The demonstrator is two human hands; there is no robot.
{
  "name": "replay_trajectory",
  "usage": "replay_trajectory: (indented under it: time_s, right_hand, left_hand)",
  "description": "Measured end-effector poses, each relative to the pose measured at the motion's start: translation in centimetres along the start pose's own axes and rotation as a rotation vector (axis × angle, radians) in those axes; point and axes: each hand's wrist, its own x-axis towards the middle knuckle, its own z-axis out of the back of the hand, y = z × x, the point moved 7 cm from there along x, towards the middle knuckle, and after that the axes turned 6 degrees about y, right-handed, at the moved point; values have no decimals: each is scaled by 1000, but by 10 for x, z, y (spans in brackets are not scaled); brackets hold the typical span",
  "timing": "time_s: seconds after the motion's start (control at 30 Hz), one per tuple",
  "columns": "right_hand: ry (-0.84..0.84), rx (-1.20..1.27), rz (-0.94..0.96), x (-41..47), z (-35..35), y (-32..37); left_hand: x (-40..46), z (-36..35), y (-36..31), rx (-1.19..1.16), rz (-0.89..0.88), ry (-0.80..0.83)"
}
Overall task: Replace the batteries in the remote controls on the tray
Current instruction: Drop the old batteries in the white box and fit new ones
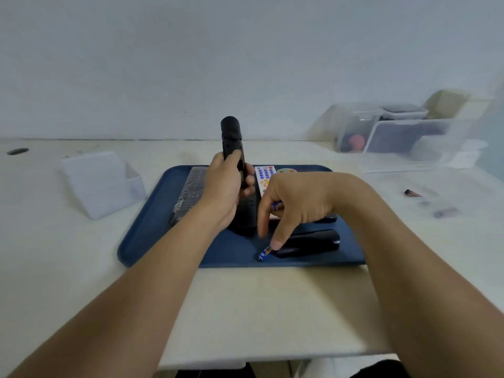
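1. head view: a blue tray lay on a pale table, near the middle of the frame, with both bare forearms reaching over it from the near edge.
2. the left hand was wrapped around a black remote, fingers curled about its lower body. the remote stood nearly upright, its top end well above the tray and its bottom end down at the tray surface.
3. the right hand hung over the right half of the tray with fingers bent downward. a blue battery showed tucked between its curled fingers and palm, gripped there.
4. the right thumb tip touched, or sat just over, a second blue battery that lay on the tray near its front edge; i could not tell whether it pressed it.
5. just beside that battery lay a black battery cover, long and rounded, flat on the tray.
6. a white remote with blue buttons lay at the tray's far side, partly hidden behind the hands. a grey-black remote in clear wrap lay along the tray's left part.
7. off the tray, a clear plastic box stood on the left, clear storage bins at the far right, and a small dark battery lay on the table to the right, well apart from the tray.
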Motion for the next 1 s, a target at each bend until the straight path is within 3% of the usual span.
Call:
replay_trajectory:
  time_s: [0.17,0.3,0.37,0.47,0.67,0.83,1.0]
  right_hand:
    - [81,-43,3,16,-16,7]
    - [19,-3,147,13,-10,14]
    - [-172,304,245,2,14,6]
    - [-363,847,279,0,35,-25]
    - [-460,1158,227,13,33,-40]
    - [-558,1142,175,14,33,-41]
    - [-823,926,67,11,40,-50]
  left_hand:
    - [-5,-6,-2,33,31,62]
    - [-3,-4,4,-60,120,88]
    - [-4,-6,5,-130,156,102]
    - [-3,-15,-4,-153,64,173]
    - [-6,-30,-4,-131,14,304]
    - [-2,-28,4,-128,60,272]
    - [-3,-26,8,-168,106,229]
